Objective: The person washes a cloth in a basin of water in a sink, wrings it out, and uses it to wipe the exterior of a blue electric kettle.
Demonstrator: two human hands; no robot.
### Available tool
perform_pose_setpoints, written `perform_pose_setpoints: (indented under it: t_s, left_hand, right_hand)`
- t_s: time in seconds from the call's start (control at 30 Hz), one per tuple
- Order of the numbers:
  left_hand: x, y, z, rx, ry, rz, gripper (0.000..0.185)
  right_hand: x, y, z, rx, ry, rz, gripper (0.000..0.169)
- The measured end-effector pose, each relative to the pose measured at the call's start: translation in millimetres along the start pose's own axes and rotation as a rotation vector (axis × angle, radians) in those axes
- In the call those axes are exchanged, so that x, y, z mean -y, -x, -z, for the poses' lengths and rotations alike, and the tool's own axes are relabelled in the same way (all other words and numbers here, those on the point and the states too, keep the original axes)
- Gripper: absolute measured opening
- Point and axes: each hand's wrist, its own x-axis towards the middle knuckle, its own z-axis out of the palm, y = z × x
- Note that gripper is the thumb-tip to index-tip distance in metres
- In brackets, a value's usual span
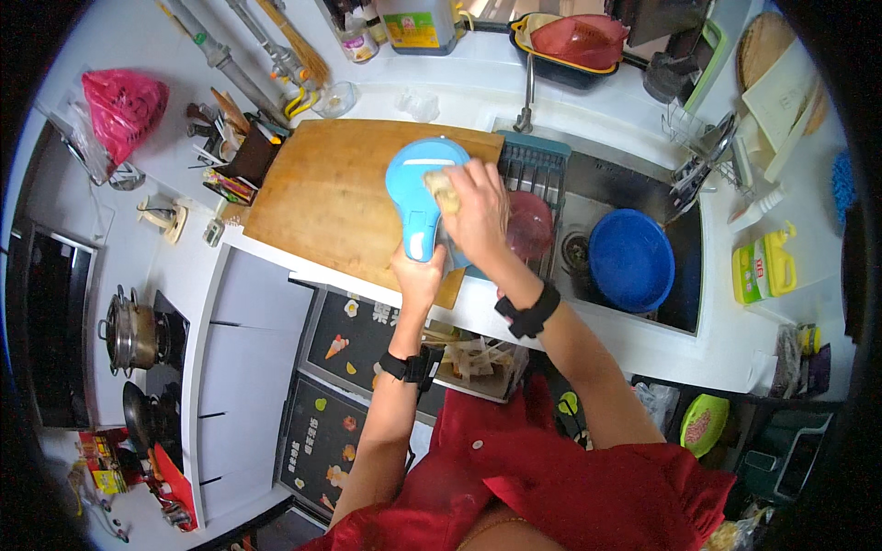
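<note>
My left hand [418, 275] grips the handle of a light blue plastic jug [427, 165], seen mostly from its lid side above the wooden cutting board. Part of a paler body shows beneath my right wrist; the rest is hidden. In my right hand [475, 213] is a crumpled pale yellow cloth or sponge [441, 191], pressed against the right side of the lid. Under the jug lies the large wooden cutting board [324, 186]. Just right of my right hand, a translucent red bowl [530, 226] rests on a dark drying rack [530, 172] over the sink.
A blue basin [632, 260] stands in the steel sink [586, 186], below the faucet [527, 96]. A yellow detergent jug [765, 267] is at the right. Knives and utensils fill a dark holder [251, 158] left of the board. Pots [131, 333] stand on the stove farther left.
</note>
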Motion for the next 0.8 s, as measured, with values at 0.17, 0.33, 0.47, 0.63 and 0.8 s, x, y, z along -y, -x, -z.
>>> perform_pose_setpoints:
  t_s: [0.17, 0.33, 0.47, 0.63, 0.8]
  left_hand:
    - [-6.4, 3.6, -9.0, -0.021, 0.006, 0.015, 0.009]
    - [-1.6, 0.0, -5.6, 0.007, 0.034, 0.051, 0.010]
    - [-19.8, 0.4, -7.8, -0.004, 0.096, -0.146, 0.015]
    - [-9.2, 4.6, -4.9, -0.029, 0.040, -0.028, 0.012]
    - [-5.1, 4.7, -12.8, -0.052, 0.002, 0.011, 0.013]
  right_hand:
    - [-19.5, -28.4, -7.8, -0.046, 0.066, -0.011, 0.031]
    - [6.3, -3.6, 11.2, 0.093, -0.030, -0.015, 0.025]
    - [22.1, 36.3, 15.1, 0.127, -0.156, 0.016, 0.027]
    - [16.1, 2.9, 18.1, 0.143, 0.018, 0.026, 0.023]
    - [-14.0, -49.7, -7.1, 0.155, 0.125, 0.024, 0.021]
